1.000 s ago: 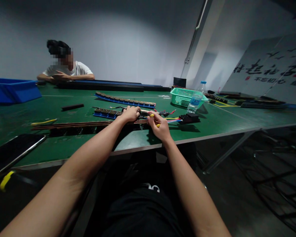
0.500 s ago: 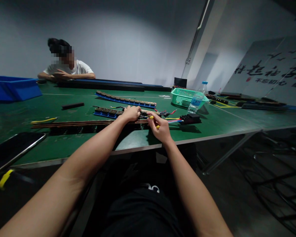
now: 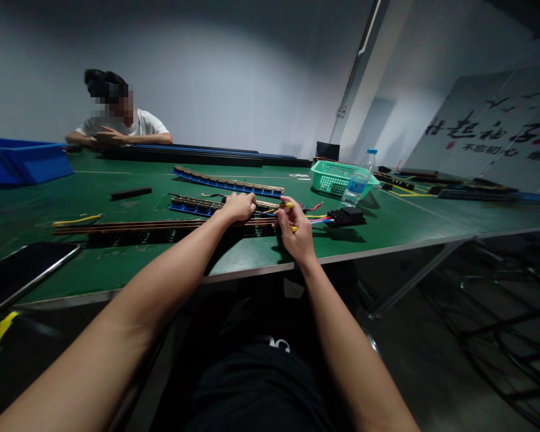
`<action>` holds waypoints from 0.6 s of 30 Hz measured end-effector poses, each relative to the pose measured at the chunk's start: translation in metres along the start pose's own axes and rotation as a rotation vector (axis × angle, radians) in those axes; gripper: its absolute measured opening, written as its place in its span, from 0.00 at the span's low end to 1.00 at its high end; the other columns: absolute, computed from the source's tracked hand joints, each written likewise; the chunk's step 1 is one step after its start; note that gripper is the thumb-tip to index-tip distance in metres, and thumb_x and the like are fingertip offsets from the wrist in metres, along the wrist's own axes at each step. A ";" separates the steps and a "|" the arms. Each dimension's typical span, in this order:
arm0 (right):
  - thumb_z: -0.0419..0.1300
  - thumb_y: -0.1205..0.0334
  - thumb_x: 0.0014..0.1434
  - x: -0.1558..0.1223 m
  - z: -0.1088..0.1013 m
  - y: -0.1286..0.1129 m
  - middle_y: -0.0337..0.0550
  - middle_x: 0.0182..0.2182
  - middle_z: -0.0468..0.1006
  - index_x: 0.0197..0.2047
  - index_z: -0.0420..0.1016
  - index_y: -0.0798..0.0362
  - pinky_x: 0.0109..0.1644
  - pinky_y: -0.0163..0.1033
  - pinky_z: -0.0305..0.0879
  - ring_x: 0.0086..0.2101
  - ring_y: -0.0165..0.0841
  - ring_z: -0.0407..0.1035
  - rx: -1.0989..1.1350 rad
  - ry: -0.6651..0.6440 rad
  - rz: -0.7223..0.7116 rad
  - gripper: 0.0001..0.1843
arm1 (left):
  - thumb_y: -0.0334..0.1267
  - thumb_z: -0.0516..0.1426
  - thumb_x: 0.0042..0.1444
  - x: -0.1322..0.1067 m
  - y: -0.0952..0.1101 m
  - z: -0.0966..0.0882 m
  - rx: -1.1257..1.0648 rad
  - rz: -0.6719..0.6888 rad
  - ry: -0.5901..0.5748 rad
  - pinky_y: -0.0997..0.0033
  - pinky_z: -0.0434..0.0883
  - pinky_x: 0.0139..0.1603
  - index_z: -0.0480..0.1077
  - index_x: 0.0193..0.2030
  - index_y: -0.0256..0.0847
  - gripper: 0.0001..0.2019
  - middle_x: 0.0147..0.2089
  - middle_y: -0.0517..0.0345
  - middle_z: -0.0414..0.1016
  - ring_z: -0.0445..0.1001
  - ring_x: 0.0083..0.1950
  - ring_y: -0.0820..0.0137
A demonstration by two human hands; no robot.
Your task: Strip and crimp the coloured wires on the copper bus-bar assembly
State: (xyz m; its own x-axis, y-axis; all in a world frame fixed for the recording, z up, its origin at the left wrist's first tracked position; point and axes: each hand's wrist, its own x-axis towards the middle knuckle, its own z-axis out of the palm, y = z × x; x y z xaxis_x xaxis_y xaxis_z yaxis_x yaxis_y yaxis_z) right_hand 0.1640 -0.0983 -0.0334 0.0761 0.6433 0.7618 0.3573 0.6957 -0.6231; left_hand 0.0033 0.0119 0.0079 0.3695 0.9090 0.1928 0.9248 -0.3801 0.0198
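Observation:
My right hand (image 3: 298,235) is closed around yellow-handled pliers (image 3: 289,205), with the two handle ends showing between the fingers. Their jaws point left toward my left hand and are too small to make out. My left hand (image 3: 239,207) lies over a blue-based strip with copper rails (image 3: 193,205), fingers curled down; what they pinch is hidden. Just in front of both hands runs a longer black strip with copper rails (image 3: 153,226). Coloured wires lead from near my right hand to a black connector block (image 3: 347,216).
On the green table (image 3: 234,264) are another blue rail strip (image 3: 229,181), a green basket (image 3: 330,177), a water bottle (image 3: 359,183), a black bar (image 3: 130,193), a phone (image 3: 27,273) and a blue bin (image 3: 24,162). Across the table sits a person (image 3: 139,126).
My right hand has shifted slightly right and away from me with the pliers, and its fingers and the handles are spread a little wider. My left hand stays in place.

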 end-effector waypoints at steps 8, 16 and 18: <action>0.47 0.45 0.69 0.004 -0.008 0.005 0.44 0.38 0.72 0.62 0.60 0.49 0.39 0.40 0.72 0.33 0.32 0.74 0.003 0.653 0.074 0.24 | 0.40 0.45 0.66 0.002 -0.001 0.002 -0.002 0.002 0.008 0.51 0.66 0.58 0.70 0.58 0.45 0.19 0.61 0.47 0.73 0.70 0.59 0.51; 0.45 0.41 0.68 0.020 -0.033 0.043 0.42 0.41 0.73 0.57 0.57 0.46 0.29 0.32 0.66 0.38 0.30 0.76 0.245 0.880 0.380 0.22 | 0.40 0.46 0.66 0.007 -0.005 0.006 -0.011 -0.001 -0.005 0.54 0.66 0.60 0.70 0.58 0.46 0.18 0.59 0.48 0.73 0.70 0.59 0.54; 0.47 0.42 0.67 0.020 -0.035 0.042 0.42 0.42 0.75 0.56 0.58 0.46 0.30 0.31 0.66 0.38 0.29 0.76 0.282 0.877 0.373 0.21 | 0.40 0.46 0.66 0.008 -0.006 0.006 -0.020 0.008 -0.007 0.55 0.66 0.60 0.70 0.58 0.46 0.18 0.58 0.48 0.74 0.70 0.59 0.55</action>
State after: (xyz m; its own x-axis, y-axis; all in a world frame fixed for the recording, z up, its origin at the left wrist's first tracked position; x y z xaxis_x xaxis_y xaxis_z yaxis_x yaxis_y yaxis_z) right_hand 0.2131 -0.0678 -0.0382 0.8409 0.4512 0.2988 -0.0554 0.6210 -0.7818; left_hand 0.0015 0.0221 0.0035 0.3772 0.9073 0.1859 0.9199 -0.3902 0.0382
